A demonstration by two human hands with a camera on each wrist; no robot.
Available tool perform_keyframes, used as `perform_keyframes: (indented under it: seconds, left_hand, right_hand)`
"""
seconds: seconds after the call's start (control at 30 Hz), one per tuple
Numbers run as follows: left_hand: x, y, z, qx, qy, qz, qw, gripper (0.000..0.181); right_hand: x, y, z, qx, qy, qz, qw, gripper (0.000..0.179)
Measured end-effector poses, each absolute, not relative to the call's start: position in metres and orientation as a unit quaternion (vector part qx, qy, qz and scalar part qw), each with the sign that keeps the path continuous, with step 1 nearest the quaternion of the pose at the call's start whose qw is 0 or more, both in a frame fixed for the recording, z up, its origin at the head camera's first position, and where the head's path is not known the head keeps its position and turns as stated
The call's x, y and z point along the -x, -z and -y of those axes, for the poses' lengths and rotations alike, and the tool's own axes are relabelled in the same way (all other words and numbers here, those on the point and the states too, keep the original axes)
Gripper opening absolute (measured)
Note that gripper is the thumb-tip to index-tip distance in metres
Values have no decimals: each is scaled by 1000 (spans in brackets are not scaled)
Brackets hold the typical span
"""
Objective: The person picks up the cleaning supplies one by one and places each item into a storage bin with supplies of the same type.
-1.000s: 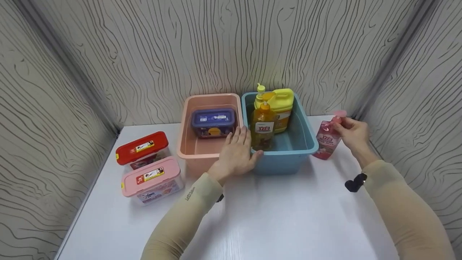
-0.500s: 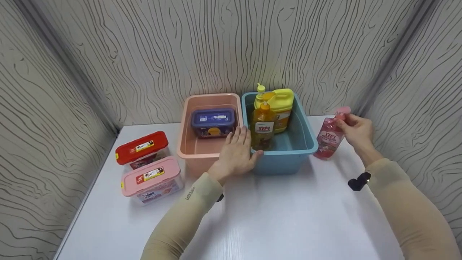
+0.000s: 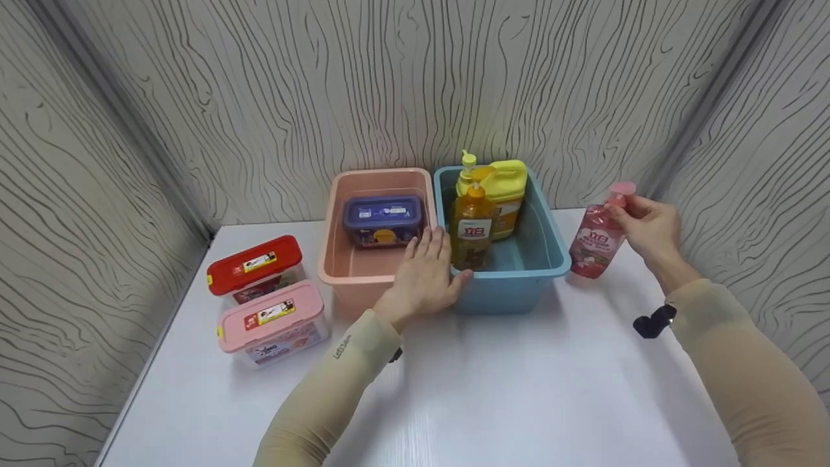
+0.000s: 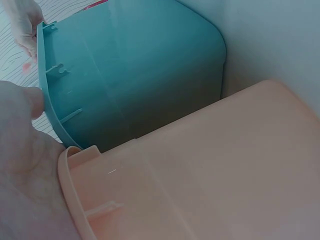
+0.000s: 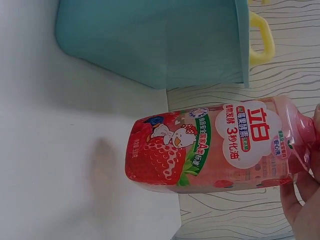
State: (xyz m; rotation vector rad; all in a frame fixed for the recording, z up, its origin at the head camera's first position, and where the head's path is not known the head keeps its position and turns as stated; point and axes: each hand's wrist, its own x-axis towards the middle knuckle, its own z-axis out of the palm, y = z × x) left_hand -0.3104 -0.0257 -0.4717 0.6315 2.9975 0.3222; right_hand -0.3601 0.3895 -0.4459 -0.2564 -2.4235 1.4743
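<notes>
My right hand (image 3: pixel 652 230) pinches the neck of a pink pump bottle of dish soap (image 3: pixel 595 243), just under its pump head. In the right wrist view the dish soap bottle (image 5: pixel 215 145) shows a strawberry label, and its base is off the table with a shadow below. My left hand (image 3: pixel 421 279) lies flat with straight fingers across the touching rims of a pink bin (image 3: pixel 356 281) and a blue bin (image 3: pixel 512 275). An orange pump bottle (image 3: pixel 472 227) and a yellow jug (image 3: pixel 509 188) stand in the blue bin, beside a yellow pump top (image 3: pixel 468 162).
A dark blue lidded box (image 3: pixel 382 220) sits in the pink bin. Left of the bins stand a red-lidded box (image 3: pixel 256 266) and a pink-lidded box (image 3: pixel 272 318) on the white table (image 3: pixel 506 383). Patterned panels (image 3: pixel 389 78) enclose the back and sides.
My right hand has lifted the pink dish soap bottle and moved slightly up and to the right. The left hand and the bins have stayed in place.
</notes>
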Motion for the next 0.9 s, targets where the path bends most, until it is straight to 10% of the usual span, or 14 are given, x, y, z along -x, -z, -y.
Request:
perform_keyframes:
  seconds: [0.9]
  left_hand:
    - [310,472,25,-207,-95,-973,25,94]
  right_hand:
    - [355,377,-381,67,-506,846,156,61]
